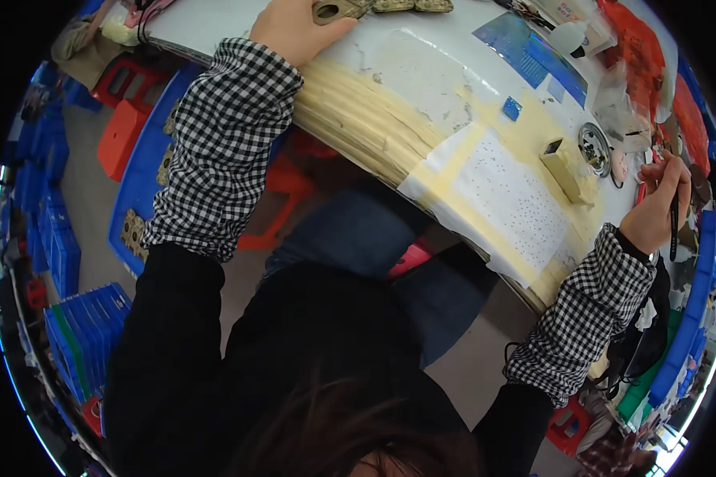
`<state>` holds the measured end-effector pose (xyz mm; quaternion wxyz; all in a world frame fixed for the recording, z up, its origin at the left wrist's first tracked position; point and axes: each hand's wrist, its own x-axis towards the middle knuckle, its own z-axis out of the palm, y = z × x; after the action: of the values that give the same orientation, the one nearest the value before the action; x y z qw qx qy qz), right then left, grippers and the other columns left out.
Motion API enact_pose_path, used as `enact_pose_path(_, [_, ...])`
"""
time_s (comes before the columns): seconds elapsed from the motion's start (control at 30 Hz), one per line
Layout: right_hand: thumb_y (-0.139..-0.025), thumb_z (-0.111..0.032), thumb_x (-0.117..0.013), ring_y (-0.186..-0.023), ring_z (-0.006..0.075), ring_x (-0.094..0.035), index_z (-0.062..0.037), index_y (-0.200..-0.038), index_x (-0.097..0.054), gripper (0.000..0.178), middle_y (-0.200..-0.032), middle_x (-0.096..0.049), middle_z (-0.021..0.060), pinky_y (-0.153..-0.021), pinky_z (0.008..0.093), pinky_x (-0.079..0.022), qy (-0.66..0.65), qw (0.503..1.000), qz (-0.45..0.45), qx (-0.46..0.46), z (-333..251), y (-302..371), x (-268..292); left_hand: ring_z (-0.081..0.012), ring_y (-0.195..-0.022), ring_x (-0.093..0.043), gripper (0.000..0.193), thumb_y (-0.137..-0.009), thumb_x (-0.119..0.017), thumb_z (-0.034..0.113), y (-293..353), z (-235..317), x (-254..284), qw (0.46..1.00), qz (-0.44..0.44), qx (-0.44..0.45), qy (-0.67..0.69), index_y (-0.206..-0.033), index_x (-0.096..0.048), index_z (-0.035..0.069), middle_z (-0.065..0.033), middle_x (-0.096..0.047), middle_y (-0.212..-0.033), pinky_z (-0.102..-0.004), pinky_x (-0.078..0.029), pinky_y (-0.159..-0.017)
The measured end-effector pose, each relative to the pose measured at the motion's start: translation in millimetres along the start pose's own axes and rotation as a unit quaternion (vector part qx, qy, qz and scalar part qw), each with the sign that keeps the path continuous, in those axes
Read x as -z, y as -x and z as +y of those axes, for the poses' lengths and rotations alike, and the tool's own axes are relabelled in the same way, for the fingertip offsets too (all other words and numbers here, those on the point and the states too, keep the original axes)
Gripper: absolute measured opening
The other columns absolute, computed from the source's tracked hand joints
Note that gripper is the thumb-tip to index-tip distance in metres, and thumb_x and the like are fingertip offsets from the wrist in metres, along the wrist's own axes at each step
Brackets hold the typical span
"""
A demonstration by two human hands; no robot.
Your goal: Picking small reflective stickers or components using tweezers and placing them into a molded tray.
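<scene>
At the table's far edge my left hand (293, 33) is closed on a camouflage-coloured piece (339, 9) with a round hole, its thumb along the near side; the frame's top cuts off some fingers. More camouflage-coloured pieces (412, 5) lie just right of it. Out at the right side, my right hand (659, 208) pinches a thin dark pen-like stick (675, 230), roughly upright; its exact kind cannot be made out. Near that hand are a round metal dish (594, 149) and a small yellowish box (566, 173).
The white table (406, 60) has a yellow-taped front edge. On it lie a dotted white paper (505, 203), a shiny blue sheet (521, 49) and red plastic bags (640, 52). A blue tray (127, 199) holding similar pieces sits below left, near red stools (123, 131).
</scene>
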<state>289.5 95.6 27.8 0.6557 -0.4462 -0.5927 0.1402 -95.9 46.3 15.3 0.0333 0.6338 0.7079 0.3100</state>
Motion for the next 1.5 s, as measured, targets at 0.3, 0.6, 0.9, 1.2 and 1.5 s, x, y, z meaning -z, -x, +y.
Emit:
enact_pose_path(0.3, [-0.091,-0.019,-0.052,-0.071,0.0133,-0.056,0.0026,-0.096,-0.060,0.023,-0.078,-0.060,0.0070,-0.070,0.0245,-0.046,0.042,0.999,0.001,0.008,10,-3,3,-0.0310,-0.110,-0.052,0.078,-0.073,-0.066,0.051,39,-176,102,0.965,0.216,0.038,-0.146,-0.130,-0.040,0.005,-0.0246,-0.051,-0.120,-0.0408,-0.043,-0.091])
enact_pose_path(0.6, [-0.090,-0.015,-0.052,-0.078,0.0185,-0.061,0.0045,-0.102,-0.057,0.023,-0.085,-0.061,0.0119,-0.074,0.0264,-0.049,-0.012,0.999,-0.015,-0.035,28,-14,14,-0.0333,-0.124,-0.038,0.099,-0.061,-0.076,0.054,326,-314,133,0.849,-0.183,0.459,-0.188,-0.130,-0.034,-0.003,-0.0264,-0.038,-0.133,-0.0407,-0.032,-0.103])
enact_pose_path(0.9, [-0.091,-0.020,-0.051,-0.071,0.0119,-0.053,0.0040,-0.099,-0.057,0.026,-0.083,-0.059,0.0069,-0.068,0.0220,-0.043,-0.050,0.992,-0.048,-0.107,37,-14,7,-0.0438,-0.129,-0.024,0.104,-0.052,-0.084,0.044,393,-261,108,0.883,-0.274,0.330,-0.191,-0.134,-0.028,0.010,-0.0316,-0.019,-0.139,-0.0460,-0.024,-0.106])
enact_pose_path(1.2, [-0.093,-0.022,-0.049,-0.066,0.0092,-0.050,0.0024,-0.098,-0.056,0.025,-0.069,-0.052,0.0029,-0.063,0.0219,-0.041,-0.024,0.994,-0.062,-0.088,8,4,-11,-0.0343,-0.092,-0.053,0.064,-0.058,-0.080,0.031,396,-267,117,0.895,-0.241,0.303,-0.221,-0.102,-0.044,0.003,-0.0193,-0.053,-0.094,-0.0390,-0.044,-0.082])
enact_pose_path(1.5, [-0.092,-0.022,-0.052,-0.065,0.0087,-0.049,0.0019,-0.096,-0.056,0.024,-0.068,-0.051,0.0021,-0.064,0.0220,-0.043,-0.054,0.993,-0.048,-0.094,4,5,-10,-0.0343,-0.091,-0.053,0.062,-0.055,-0.077,0.035,376,-242,117,0.874,-0.201,0.328,-0.295,-0.097,-0.043,0.004,-0.0172,-0.054,-0.090,-0.0449,-0.033,-0.095])
